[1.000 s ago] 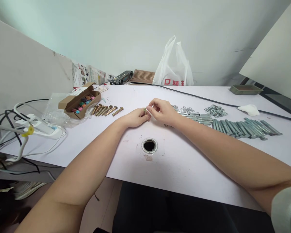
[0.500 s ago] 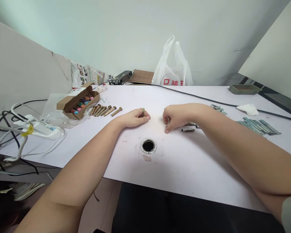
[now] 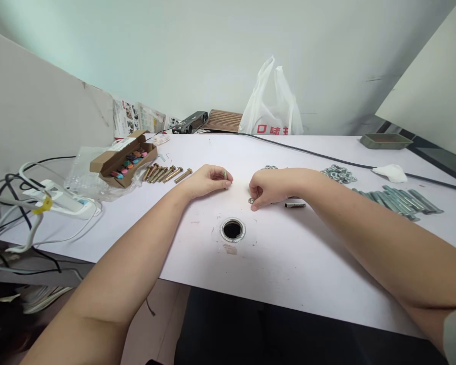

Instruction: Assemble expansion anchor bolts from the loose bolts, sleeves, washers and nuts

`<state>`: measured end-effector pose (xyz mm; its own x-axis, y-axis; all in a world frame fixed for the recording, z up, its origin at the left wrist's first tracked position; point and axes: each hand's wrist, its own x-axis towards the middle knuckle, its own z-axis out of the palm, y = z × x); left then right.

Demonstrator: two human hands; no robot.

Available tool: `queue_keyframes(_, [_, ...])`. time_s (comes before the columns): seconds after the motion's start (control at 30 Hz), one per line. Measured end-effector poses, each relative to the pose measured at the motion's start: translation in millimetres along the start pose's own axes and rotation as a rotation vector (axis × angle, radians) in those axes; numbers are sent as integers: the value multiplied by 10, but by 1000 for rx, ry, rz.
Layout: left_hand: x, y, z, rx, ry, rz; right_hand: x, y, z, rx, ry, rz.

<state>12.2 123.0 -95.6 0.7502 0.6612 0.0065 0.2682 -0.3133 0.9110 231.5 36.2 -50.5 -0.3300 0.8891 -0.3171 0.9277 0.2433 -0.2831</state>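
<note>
Brass-coloured bolt (image 3: 225, 174) sits upright in the left hand (image 3: 207, 181), pinched between the thumb and the curled fingers, with only its top end showing above them. That hand is closed around the bolt and rests on the counter (image 3: 289, 248), a little left of the middle.

Just to the right, and apart from it, the right hand (image 3: 270, 186) is curled with its fingertips down on the counter. Its thumb and forefinger close on a small silver ring (image 3: 251, 201), which lies on the surface at the fingertips; whether it is a nut or a washer is too small to tell. A short silver sleeve (image 3: 295, 205) lies flat just beside the right wrist.

A round hole with a metal rim (image 3: 232, 229) is cut in the counter in front of both hands, between them and the near edge.

Further left, a row of brass bolts (image 3: 166, 174) lies side by side, next to an open cardboard box (image 3: 123, 158) of coloured pieces. To the right lie a heap of silver washers (image 3: 338, 174) and a long row of silver bolts (image 3: 397, 200). A black cable (image 3: 327, 156) runs across the back of the counter, and a white plastic bag (image 3: 272, 109) stands against the wall.
</note>
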Motion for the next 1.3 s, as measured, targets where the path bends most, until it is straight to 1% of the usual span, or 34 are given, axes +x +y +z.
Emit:
queue_keyframes(0.07, [5, -4, 0, -3, -5, -16, 13, -11, 25, 11, 20, -4])
queue_keyframes(0.17, [15, -21, -14, -14, -3, -27, 20, -19, 33, 17, 11, -19])
queue_keyframes(0.23, [26, -40, -25, -18, -5, -29, 27, -37, 22, 57, 49, -61])
queue_keyframes(0.3, [39, -62, -34, -28, -16, -28, 54, -70, 13, 128, 180, -144])
queue_keyframes(0.37, [50, -81, -39, -44, -23, -13, 111, -113, 22, 205, 374, -248])
queue_keyframes(0.43, [57, -93, -38, -45, -30, 6, 189, -155, 51, 277, 558, -315])
queue_keyframes(0.5, [60, -95, -32, -22, -25, 17, 271, -184, 90, 330, 660, -338])
queue_keyframes(0.57, [59, -91, -23, 12, -12, 15, 340, -192, 124, 363, 682, -351])
queue_keyframes(0.67, [59, -87, -9, 33, 3, 15, 400, -169, 147, 395, 657, -388])
queue_keyframes(0.8, [66, -97, -4, 12, 4, 8, 415, -142, 144, 427, 634, -400])
queue_keyframes(0.87, [66, -96, -4, -7, 2, 7, 415, -148, 148, 458, 640, -366])
queue_keyframes(0.97, [50, -62, 5, -3, -3, 2, 422, -166, 170, 509, 664, -266])
queue_keyframes(1.07, [20, 1, 19, 36, 10, -16, 436, -163, 198, 493, 688, -201])
queue_keyframes(1.13, [3, 31, 26, 65, 24, -19, 437, -150, 212, 467, 693, -235])
queue_keyframes(1.23, [1, 30, 27, 80, 40, -11, 404, -135, 219, 434, 696, -343])
queue_keyframes(1.3, [16, -1, 23, 31, 36, -6, 365, -136, 220, 427, 774, -325])
